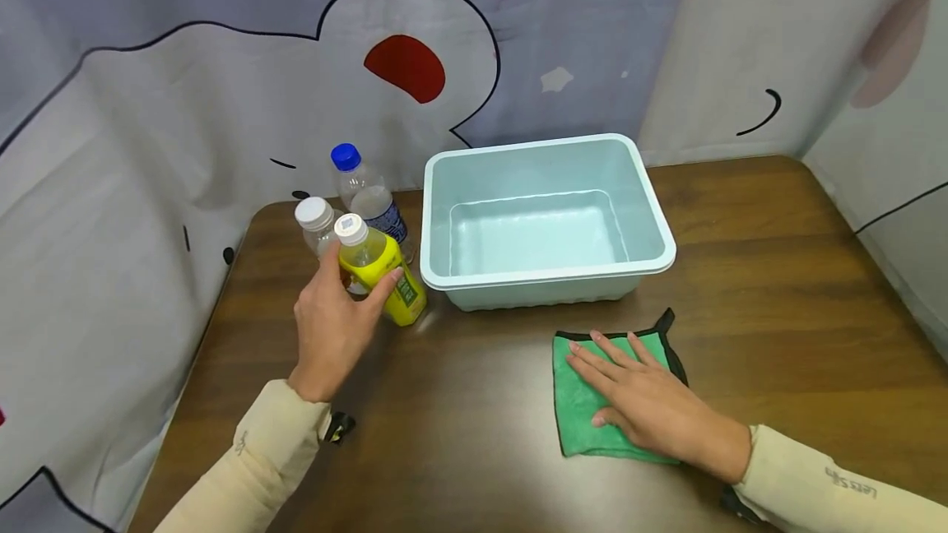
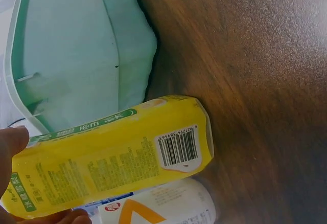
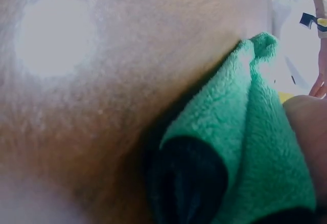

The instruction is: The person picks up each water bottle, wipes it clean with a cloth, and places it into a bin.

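My left hand [image 1: 335, 326] grips a yellow-labelled plastic bottle [image 1: 385, 278] with a white cap, thumb on one side and fingers on the other. In the left wrist view the bottle's barcode side [image 2: 112, 157] faces the camera. Just behind it stand a white-capped bottle [image 1: 314, 216] and a clear bottle with a blue cap [image 1: 363, 187]. On the right, my right hand [image 1: 644, 401] lies flat with fingers spread on a folded green cloth [image 1: 573, 422] with black edging. The cloth's fuzzy folds [image 3: 214, 116] fill part of the right wrist view.
A pale blue-green plastic basin [image 1: 544, 276] stands at the back of the brown wooden table [image 1: 459, 434], right of the bottles. A patterned curtain [image 1: 222, 105] hangs behind the table and along its sides.
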A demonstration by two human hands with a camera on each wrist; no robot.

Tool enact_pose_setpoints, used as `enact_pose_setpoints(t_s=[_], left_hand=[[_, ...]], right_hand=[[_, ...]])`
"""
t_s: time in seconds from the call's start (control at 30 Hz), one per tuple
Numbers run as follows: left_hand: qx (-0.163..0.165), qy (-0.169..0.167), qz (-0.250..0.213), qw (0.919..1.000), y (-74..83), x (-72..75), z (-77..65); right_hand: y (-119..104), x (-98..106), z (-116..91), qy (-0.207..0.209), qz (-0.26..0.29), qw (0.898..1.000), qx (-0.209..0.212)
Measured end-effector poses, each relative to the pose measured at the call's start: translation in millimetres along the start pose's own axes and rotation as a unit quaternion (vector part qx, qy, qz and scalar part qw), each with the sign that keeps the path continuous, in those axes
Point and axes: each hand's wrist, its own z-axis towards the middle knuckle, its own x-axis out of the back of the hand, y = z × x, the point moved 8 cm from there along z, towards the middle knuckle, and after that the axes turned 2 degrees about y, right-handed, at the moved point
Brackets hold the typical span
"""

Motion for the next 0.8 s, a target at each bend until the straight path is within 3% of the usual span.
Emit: enact_pose_setpoints(t_s=[0.47, 0.67, 0.8], left_hand=[[-0.050, 0.007, -0.043, 0.9978, 7.1, 6.2, -10.1], [-0.061, -0.009, -0.056, 0.9965, 10.2, 6.7, -20.6], [-0.075, -0.015, -0.058, 0.9954, 13.7, 8.5, -25.7]], right_hand=[[1.6, 13.8, 6.2, 0.162, 0.036, 0.985, 0.045], [0.3, 18.6, 4.2, 0.217, 0.059, 0.973, 0.061], [3.2, 25.0, -0.5, 0.273, 0.078, 0.957, 0.061]])
